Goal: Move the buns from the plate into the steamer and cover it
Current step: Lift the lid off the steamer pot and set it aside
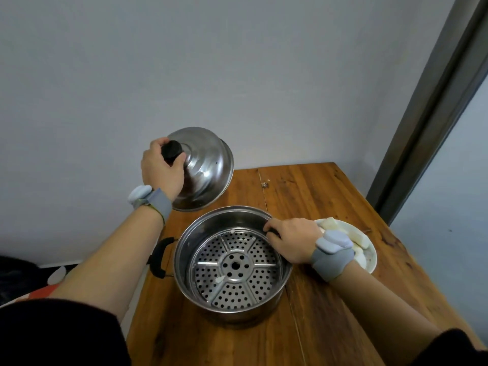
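With your left hand point(162, 169) gripping the lid point(204, 170) and right hand point(289, 240) clasping the steamer point(200, 233) rim, park the lid flat on the bench point(317, 196).

Wooden table point(330, 207), warm brown planks with a long crack running down between the boards and a little chip of debris point(264, 184) near the far end. Sitting right on it: the open steel steamer point(184, 260) in the middle, and a white plate point(371, 256) just to its right.
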